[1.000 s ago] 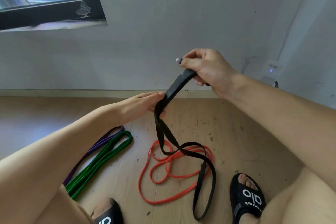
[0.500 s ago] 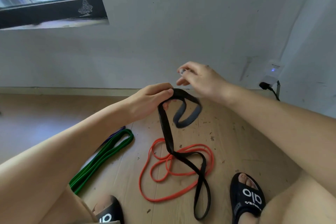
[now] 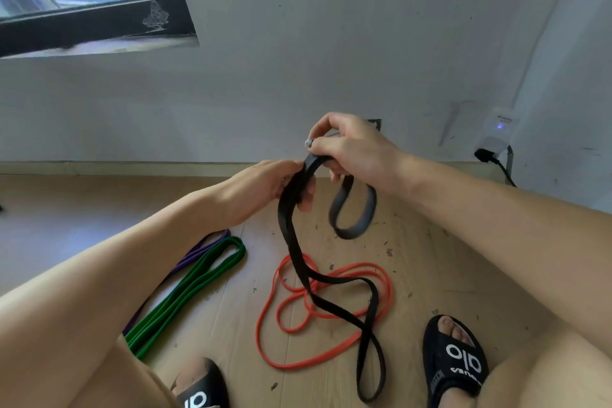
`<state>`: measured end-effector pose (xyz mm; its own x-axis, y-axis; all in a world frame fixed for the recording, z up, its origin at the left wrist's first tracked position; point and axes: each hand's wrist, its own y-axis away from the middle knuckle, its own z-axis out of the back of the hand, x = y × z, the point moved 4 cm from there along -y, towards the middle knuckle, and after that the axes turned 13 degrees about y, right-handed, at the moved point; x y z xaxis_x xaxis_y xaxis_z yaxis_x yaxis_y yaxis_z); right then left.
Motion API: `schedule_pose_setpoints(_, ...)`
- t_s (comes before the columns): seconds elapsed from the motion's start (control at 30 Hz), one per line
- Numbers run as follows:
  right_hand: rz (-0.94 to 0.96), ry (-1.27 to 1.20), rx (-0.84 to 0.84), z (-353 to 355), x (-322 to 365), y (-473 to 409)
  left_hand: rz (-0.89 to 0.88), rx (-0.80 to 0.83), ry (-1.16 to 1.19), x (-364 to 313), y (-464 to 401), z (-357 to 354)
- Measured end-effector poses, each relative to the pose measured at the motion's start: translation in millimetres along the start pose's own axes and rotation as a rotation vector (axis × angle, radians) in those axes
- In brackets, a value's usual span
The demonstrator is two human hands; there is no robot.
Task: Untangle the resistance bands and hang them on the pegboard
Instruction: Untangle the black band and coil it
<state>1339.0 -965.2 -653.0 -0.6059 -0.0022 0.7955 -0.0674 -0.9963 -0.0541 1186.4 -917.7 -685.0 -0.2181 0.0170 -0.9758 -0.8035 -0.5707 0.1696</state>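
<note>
Floorboards [image 3: 430, 275] – pale wood, speckled – under white wall [image 3: 364, 43].

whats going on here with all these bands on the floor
A person is working on a black resistance band, gripping its top between the left hand and the right hand. A short loop of it hangs under the right hand, and its long tail trails across an orange band on the wooden floor. A green band and a purple band lie side by side to the left. Nothing is hung yet.
</note>
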Motion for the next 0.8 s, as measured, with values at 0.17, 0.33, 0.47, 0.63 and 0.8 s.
schedule_pose_setpoints(0.17, -0.023, -0.165, -0.138, 23.5, 1.2, -3.6, -0.001, 0.043, 0.060, 6.1, -4.8, -0.6)
schedule_pose_setpoints(0.33, -0.083, 0.204, -0.016, 31.4, -24.4, -5.8, -0.130, -0.082, 0.032, -11.3, -1.8, 3.4)
schedule_pose_setpoints(0.47, -0.144, 0.117, 0.202, 8.3, -26.6, 2.0, -0.147, -0.095, -0.153, -14.2, 2.1, -6.9)
schedule_pose_setpoints(0.63, -0.044, 0.143, 0.181, -13.2, -12.8, 1.7, -0.146, -0.037, -0.174, -11.5, 2.4, -15.7)
schedule_pose_setpoints(0.8, 0.018, 0.348, 0.063, -8.2, -7.2, -1.2, 0.054, 0.020, 0.101, 1.2, 0.2, -11.2)
